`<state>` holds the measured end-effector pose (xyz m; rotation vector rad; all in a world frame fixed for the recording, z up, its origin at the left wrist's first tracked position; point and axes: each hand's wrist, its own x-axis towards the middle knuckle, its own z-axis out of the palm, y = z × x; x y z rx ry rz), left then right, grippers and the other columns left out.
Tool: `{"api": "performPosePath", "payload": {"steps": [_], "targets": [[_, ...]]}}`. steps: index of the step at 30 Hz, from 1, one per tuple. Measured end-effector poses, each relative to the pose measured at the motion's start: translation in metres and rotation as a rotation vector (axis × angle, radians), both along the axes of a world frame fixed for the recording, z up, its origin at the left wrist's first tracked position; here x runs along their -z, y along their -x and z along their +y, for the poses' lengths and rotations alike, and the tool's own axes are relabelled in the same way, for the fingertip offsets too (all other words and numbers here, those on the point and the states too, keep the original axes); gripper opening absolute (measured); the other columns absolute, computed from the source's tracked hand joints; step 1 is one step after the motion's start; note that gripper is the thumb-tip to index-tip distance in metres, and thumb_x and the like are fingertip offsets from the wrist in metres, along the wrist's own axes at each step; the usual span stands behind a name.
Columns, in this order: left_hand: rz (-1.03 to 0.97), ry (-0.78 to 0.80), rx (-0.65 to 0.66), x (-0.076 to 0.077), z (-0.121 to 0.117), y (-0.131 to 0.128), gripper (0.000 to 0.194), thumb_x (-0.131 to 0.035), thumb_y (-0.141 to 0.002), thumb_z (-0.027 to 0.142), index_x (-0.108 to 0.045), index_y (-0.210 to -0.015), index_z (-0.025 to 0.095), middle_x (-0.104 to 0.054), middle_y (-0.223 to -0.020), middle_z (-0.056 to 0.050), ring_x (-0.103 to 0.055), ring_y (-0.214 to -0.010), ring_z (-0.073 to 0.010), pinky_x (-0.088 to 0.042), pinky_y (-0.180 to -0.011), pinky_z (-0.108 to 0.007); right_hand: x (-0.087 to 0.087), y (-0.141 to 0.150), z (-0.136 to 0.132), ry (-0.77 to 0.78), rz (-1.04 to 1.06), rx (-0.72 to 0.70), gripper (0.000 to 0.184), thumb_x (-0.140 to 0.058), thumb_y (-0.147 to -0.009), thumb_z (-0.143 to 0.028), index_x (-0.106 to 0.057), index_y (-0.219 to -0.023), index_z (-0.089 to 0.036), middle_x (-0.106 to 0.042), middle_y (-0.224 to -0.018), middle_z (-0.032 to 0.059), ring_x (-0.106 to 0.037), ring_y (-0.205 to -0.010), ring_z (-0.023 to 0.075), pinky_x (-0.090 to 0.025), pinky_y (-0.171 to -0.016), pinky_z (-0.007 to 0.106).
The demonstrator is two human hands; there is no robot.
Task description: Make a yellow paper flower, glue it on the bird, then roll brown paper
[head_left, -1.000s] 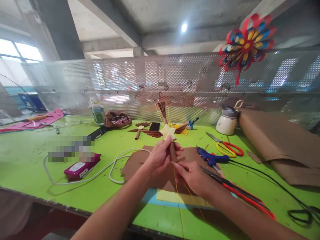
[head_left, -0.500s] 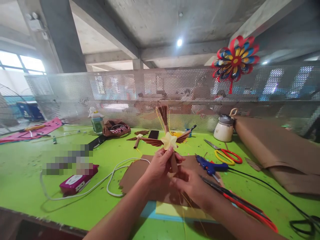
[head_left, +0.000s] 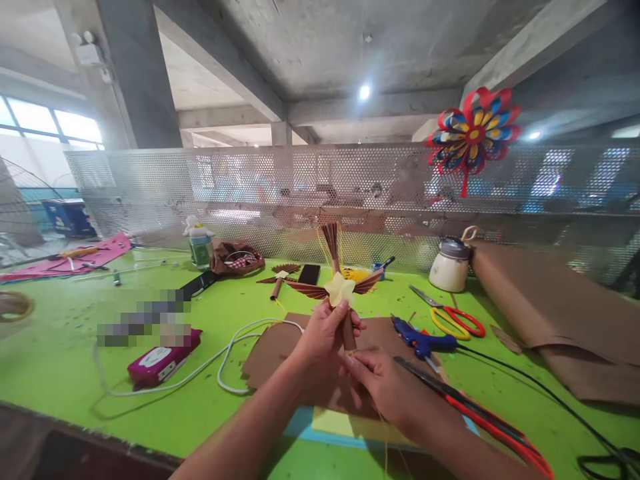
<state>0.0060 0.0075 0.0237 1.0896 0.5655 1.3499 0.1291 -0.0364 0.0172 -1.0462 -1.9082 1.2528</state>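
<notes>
Glare around 1 ceiling lamp (head_left: 365,92), overbright left window (head_left: 55,123) (haze nearby)

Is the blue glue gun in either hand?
No, the blue glue gun lies apart from both hands; the left hand holds the starred brown figure and the right hand is at its lower end.

Counter (head_left: 55,360); hours read from the middle of the cardboard sheet (head_left: 280,370) upon it, 12 being the far side.
Over sheet: winged star figure (head_left: 341,290), in left grip (head_left: 324,330); right grip (head_left: 375,381) at its near end.
12: smartphone (head_left: 309,275).
2: scissors (head_left: 443,317); lidded jug (head_left: 449,267) behind.
3: glue gun (head_left: 423,342), at sheet's edge; farther out, paper bundle (head_left: 560,313).
6: paper sheets (head_left: 340,425), partly under cardboard.
9: power socket (head_left: 163,360).
10–11: pouch (head_left: 236,260); bottle (head_left: 201,250) beside.
11: second winged figure (head_left: 277,287).
Behind all: perforated screen (head_left: 240,180).
</notes>
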Motion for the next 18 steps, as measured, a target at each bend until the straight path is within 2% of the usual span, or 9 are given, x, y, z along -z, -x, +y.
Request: {"api": "performPosePath", "payload": {"steps": [5, 8, 11, 15, 18], "targets": [[-0.035, 0.03, 0.013, 0.004, -0.002, -0.004, 0.026, -0.056, -0.082, 0.039, -0.049, -0.08, 0.014, -0.057, -0.069, -0.001, -0.057, -0.063, -0.0101, -0.043, -0.059, -0.02, -0.027, -0.001, -0.013, -0.006, -0.178, 0.016, 0.043, -0.037, -0.089, -0.034, -0.043, -0.05, -0.016, -0.044, -0.047, -0.0016, -0.038, -0.045, 0.0081, -0.03, -0.048, 0.021], [-0.052, 0.053, 0.003, 0.003, -0.004, -0.005, 0.03, -0.058, -0.079, 0.043, -0.047, -0.08, 0.015, -0.056, -0.066, 0.0, -0.056, -0.06, -0.0099, -0.043, -0.058, -0.021, -0.03, 0.0, -0.015, -0.012, -0.194, 0.015, 0.039, -0.04, -0.087, -0.033, -0.042, -0.051, -0.017, -0.045, -0.049, -0.0013, -0.039, -0.046, 0.0092, -0.031, -0.048, 0.022], [-0.062, 0.061, -0.019, 0.0, -0.004, -0.004, 0.033, -0.062, -0.076, 0.044, -0.046, -0.08, 0.016, -0.055, -0.065, 0.001, -0.056, -0.059, -0.01, -0.043, -0.056, -0.021, -0.021, 0.0, -0.012, -0.061, -0.15, -0.001, 0.037, -0.042, -0.085, -0.032, -0.042, -0.052, -0.017, -0.047, -0.05, -0.0007, -0.041, -0.048, 0.0104, -0.032, -0.048, 0.022], [-0.058, 0.083, -0.029, -0.001, -0.002, -0.003, 0.032, -0.063, -0.075, 0.042, -0.046, -0.081, 0.016, -0.055, -0.063, 0.002, -0.056, -0.057, -0.0104, -0.043, -0.054, -0.021, 0.001, -0.003, -0.002, -0.084, -0.068, -0.024, 0.037, -0.044, -0.084, -0.037, -0.047, -0.054, -0.016, -0.05, -0.05, 0.0, -0.043, -0.048, 0.0112, -0.033, -0.048, 0.024], [-0.055, 0.099, -0.025, -0.001, -0.003, -0.003, 0.03, -0.064, -0.075, 0.04, -0.046, -0.081, 0.016, -0.056, -0.064, 0.002, -0.057, -0.057, -0.0109, -0.043, -0.054, -0.021, 0.017, -0.005, 0.009, -0.091, 0.061, 0.026, 0.032, -0.05, -0.081, -0.041, -0.057, -0.068, -0.014, -0.056, -0.06, 0.0023, -0.048, -0.054, 0.0129, -0.037, -0.05, 0.024]]}}
